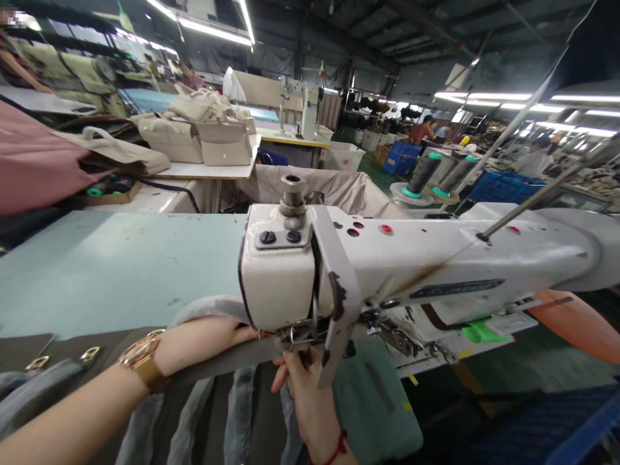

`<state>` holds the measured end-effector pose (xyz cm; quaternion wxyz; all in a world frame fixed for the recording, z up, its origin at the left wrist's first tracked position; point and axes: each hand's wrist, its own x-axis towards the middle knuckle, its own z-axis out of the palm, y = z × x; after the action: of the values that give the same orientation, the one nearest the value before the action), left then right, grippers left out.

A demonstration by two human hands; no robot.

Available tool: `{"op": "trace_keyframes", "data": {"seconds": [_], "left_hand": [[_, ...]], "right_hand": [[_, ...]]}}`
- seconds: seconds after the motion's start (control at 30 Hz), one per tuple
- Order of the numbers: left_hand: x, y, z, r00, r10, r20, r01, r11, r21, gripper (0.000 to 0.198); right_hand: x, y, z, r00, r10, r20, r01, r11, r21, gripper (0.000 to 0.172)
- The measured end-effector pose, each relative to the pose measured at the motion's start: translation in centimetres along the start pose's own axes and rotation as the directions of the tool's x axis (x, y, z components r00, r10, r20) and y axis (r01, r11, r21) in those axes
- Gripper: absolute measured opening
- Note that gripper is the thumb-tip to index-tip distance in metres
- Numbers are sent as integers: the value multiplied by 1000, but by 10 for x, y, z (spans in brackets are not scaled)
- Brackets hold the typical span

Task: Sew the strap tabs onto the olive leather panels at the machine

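1. Head camera: At a sewing machine (pixel 397 252), a person's right hand (pixel 307 381) reaches up from the near side, thumb raised to the metal parts below the machine's head. One finger stands apart from the thumb, pointing left; the other fingertips are hidden, and whether they grip anything cannot be told.

2. The left hand (pixel 243 331) comes in from the left, its fingers slipping out of sight behind the machine's head. How far they are open, or what they hold, cannot be told.

3. A dark strip (pixel 225 360) runs from beneath the left forearm to the metal parts, ending beside the right hand. On the forearm's far side, a pale grey band (pixel 208 309) curves toward the machine.

4. A gold-toned watch (pixel 140 358) circles the left wrist, a red cord (pixel 341 444) the right.

5. Grey strips (pixel 237 413) lie over dark material at the near edge, with gold-coloured buckles (pixel 90 354) at left.

6. Beyond spreads a pale blue-green tabletop (pixel 126 258). Farther off, beige bags (pixel 225 145) crowd another table, while dark thread cones (pixel 422 175) stand at far right.
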<state>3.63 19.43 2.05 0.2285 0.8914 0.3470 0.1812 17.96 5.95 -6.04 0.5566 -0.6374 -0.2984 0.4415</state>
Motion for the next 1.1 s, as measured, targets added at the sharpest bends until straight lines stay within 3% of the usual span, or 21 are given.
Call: {"op": "trace_keyframes", "data": {"seconds": [0.07, 0.13, 0.23, 0.3, 0.33, 0.37, 0.4, 0.43, 0.5, 0.53, 0.6, 0.7, 0.83, 0.9, 1.1], "left_hand": [[-3, -4, 3, 994, -7, 111, 2, 999, 42, 36], [-19, -9, 9, 987, -54, 150, 35, 992, 123, 36], [-67, -10, 32, 993, -116, 21, 112, 986, 119, 35], [-102, -2, 56, 979, -148, -143, 137, 987, -82, 34], [-115, 4, 69, 965, -199, -170, 152, 955, -256, 28], [-124, 13, 82, 956, -269, -121, 185, 867, -463, 28], [-127, 21, 94, 923, -386, -12, 281, 693, -664, 31], [-125, 30, 104, 867, -486, 112, 362, 457, -813, 36], [-106, 44, 116, 758, -594, 268, 351, 26, -936, 44], [-94, 48, 117, 738, -600, 308, 311, -102, -945, 44], [-70, 50, 115, 769, -535, 350, 274, -219, -936, 40], [-51, 45, 110, 798, -477, 368, 344, -140, -929, 45], [-51, 40, 111, 723, -589, 360, 449, 5, -894, 54], [-53, 40, 112, 709, -607, 358, 484, 51, -874, 56], [-48, 39, 110, 722, -589, 362, 486, 59, -872, 55]], "right_hand": [[1, 2, 2, 1000, -2, -10, 2, 1000, 8, 51], [2, 4, 2, 1000, 1, -5, -2, 1000, -12, 51], [5, 6, 0, 1000, -17, -6, 16, 999, -40, 50], [6, 6, -1, 999, -41, 0, 41, 998, -41, 49], [6, 5, -1, 999, -44, 9, 44, 998, -36, 49], [5, 5, -1, 999, -40, 18, 41, 999, -29, 48], [5, 4, -1, 999, -34, 27, 34, 999, -22, 48], [5, 3, -2, 999, -29, 37, 29, 999, -15, 48], [5, 2, -2, 998, -32, 57, 33, 999, -9, 49], [6, 2, -2, 997, -44, 65, 45, 999, -11, 49], [7, 0, -3, 994, -75, 84, 78, 996, -32, 50], [8, -1, -4, 988, -130, 79, 137, 986, -93, 52], [2, -1, -6, 985, -153, 74, 161, 979, -125, 52], [-4, -1, -11, 990, -120, 79, 128, 986, -107, 50], [-24, 11, -31, 991, 8, 131, -10, 1000, 11, 50]]}}
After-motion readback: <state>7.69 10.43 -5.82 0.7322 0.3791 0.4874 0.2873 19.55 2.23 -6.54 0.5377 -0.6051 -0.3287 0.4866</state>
